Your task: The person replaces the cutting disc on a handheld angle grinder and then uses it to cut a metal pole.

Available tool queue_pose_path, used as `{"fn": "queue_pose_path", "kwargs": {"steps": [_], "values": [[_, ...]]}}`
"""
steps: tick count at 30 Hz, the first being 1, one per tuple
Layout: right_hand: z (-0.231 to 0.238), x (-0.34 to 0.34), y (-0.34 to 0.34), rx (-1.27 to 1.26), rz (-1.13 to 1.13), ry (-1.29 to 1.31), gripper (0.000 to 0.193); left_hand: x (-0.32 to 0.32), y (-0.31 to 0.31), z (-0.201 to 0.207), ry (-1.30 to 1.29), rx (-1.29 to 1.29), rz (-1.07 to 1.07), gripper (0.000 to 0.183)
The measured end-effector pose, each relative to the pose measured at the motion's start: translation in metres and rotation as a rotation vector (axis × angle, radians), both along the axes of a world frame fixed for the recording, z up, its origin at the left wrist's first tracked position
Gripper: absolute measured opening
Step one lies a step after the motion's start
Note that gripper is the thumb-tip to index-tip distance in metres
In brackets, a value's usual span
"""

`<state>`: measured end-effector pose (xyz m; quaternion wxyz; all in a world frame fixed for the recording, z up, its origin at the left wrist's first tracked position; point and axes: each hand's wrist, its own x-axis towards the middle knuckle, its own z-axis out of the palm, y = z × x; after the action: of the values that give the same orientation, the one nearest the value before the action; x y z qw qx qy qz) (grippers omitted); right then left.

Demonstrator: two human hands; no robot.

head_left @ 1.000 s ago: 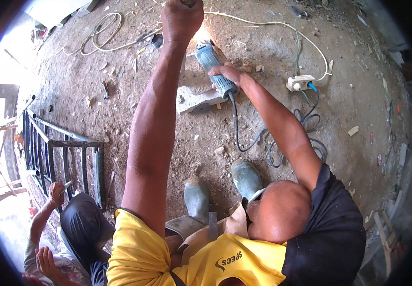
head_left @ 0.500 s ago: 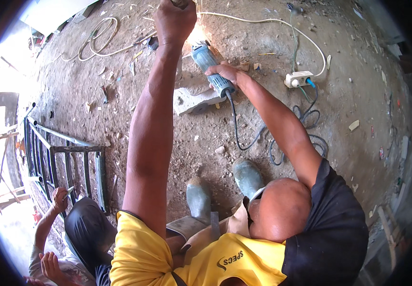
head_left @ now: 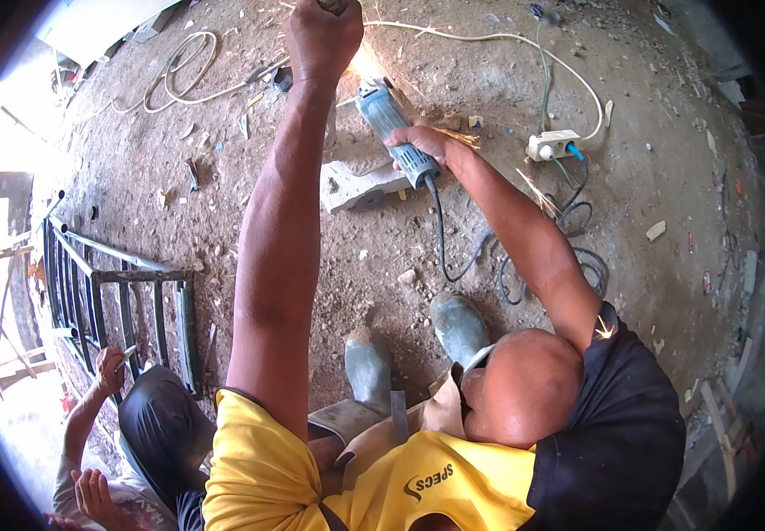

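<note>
At the top edge, my left hand (head_left: 325, 42) is closed round something brownish that I cannot make out, since the frame cuts it off. My right hand (head_left: 422, 143) wraps the rear body of a blue-grey angle grinder (head_left: 380, 110), whose head points up and left toward my left hand. Bright sparks (head_left: 366, 65) come off at the grinder's head; the disc and the spot it meets are hidden by glare and my left wrist. Beneath the grinder lies a grey concrete block (head_left: 356, 188) on the dirt. The grinder's dark cord (head_left: 441, 239) hangs from its rear end.
A white power strip (head_left: 552, 145) with a blue plug lies to the right, near coiled dark cord (head_left: 590, 265). Pale cable (head_left: 210, 66) loops at the upper left. A co-worker in a dark cap (head_left: 163, 411) reaches to a black metal frame (head_left: 126, 276). My boots (head_left: 459, 329) stand on rubble-strewn dirt.
Sparks now also streak past my right wrist and forearm and onto my right sleeve. My left hand and the grinder have shifted only slightly; both grips are the same.
</note>
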<state>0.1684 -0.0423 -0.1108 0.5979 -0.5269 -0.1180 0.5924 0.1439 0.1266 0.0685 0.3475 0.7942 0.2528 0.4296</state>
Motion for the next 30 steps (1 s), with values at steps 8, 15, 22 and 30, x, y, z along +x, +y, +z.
{"fn": "queue_pose_path", "kwargs": {"steps": [8,15,22,30], "values": [[0.002,0.004,0.011,-0.034,-0.004,-0.057,0.035,-0.001,0.001,-0.001,-0.021,0.003,-0.004,0.026],[0.004,0.006,0.010,-0.033,0.005,-0.038,0.034,0.002,0.002,-0.005,-0.053,0.036,0.000,0.027],[-0.007,0.009,0.005,-0.035,0.001,0.021,0.033,0.001,0.000,-0.002,-0.060,0.031,-0.020,0.027],[-0.009,0.008,0.008,0.017,0.003,-0.050,0.036,0.002,0.002,-0.005,-0.018,0.056,0.035,0.028]]}}
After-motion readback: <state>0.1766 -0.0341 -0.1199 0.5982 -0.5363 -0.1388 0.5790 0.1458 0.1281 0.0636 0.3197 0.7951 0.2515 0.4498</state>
